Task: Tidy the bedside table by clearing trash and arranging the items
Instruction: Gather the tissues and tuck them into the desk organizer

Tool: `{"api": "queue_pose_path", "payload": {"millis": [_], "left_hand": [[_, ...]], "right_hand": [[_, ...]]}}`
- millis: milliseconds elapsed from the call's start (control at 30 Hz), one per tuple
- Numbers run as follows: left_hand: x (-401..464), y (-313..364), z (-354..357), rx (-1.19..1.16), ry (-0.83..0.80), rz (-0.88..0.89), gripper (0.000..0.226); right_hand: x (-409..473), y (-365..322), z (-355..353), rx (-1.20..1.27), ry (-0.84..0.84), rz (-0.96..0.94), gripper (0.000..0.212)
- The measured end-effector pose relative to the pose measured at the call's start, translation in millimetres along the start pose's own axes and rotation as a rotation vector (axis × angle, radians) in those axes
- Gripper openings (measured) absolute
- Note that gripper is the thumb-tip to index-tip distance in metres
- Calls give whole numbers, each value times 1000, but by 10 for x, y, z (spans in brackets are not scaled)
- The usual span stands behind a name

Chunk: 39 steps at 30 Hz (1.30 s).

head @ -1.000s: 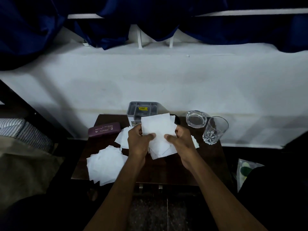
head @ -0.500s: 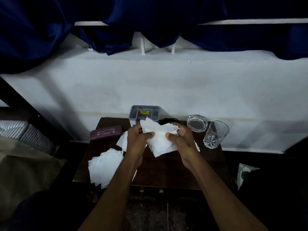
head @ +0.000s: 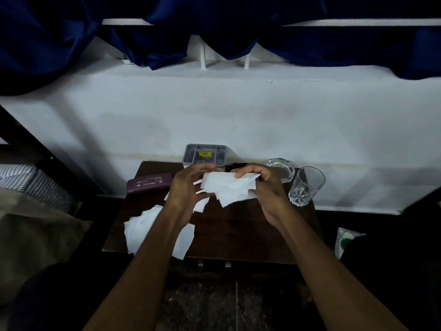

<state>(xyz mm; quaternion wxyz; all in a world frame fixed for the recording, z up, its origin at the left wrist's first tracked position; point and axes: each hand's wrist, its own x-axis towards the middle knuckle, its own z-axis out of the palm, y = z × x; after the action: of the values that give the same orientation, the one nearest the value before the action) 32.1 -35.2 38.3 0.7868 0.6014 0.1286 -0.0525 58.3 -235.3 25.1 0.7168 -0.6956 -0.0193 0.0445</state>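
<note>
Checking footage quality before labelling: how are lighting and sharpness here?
Head view: dim overall, dark wooden bedside table underexposed; white paper tissues and wall brightest; left hand slightly motion-blurred; clear drinking glass sharp; wide-angle bending at the edges.

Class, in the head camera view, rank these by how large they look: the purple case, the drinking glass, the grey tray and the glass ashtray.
1. purple case and grey tray: look alike, and the hands hide part of the tray, so no ranking between them
2. drinking glass
3. glass ashtray, partly hidden by the right hand
</note>
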Motion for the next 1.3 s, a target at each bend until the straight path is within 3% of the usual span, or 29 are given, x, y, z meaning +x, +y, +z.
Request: {"api": "queue_pose_path", "payload": {"millis": [100, 167, 233, 300, 367, 400, 467, 533, 600, 700, 833, 1000, 1300], "left_hand": [[34, -10, 18, 62, -6, -99, 31], [52, -28, 47, 150, -17, -99, 20], [73, -65, 55, 190, 14, -76, 22], [64, -109, 63, 82, 89, -65, 20], [54, -186, 103, -188, 194, -103, 17], [42, -240, 146, -343, 248, -135, 16], [10, -404, 252, -579, 352, -205, 11], [-80, -547, 371, -636, 424, -264, 12], [-168, -661, 467, -605, 445, -299, 23], [-220, -770, 552, -597, 380, -313, 28], [-231, -835, 531, -546, 261, -296, 13], [-268, -972, 459, -495, 215, -342, 13], [-257, -1034, 503, -477, 183, -374, 18]], "right_hand": [[29, -76, -3, -53, -44, -9, 46], [58, -105, 8, -98, -93, -28, 46], [77, -132, -10, -100, -106, -15, 50], [99, -92, -26, 58, -47, 60, 45], [28, 4, 16, 257, -5, 183, 31], [-14, 90, 52, 281, -23, 243, 48], [-84, 224, 153, 163, -130, 303, 67], [-118, 292, 289, 2, -190, 283, 50], [-122, 314, 392, -161, -77, 211, 43], [-90, 363, 444, -385, 126, 96, 48], [207, 160, 316, -672, 260, -105, 40], [937, -259, 217, -973, 199, -174, 52], [1469, -338, 584, -940, 46, 9, 39]]}}
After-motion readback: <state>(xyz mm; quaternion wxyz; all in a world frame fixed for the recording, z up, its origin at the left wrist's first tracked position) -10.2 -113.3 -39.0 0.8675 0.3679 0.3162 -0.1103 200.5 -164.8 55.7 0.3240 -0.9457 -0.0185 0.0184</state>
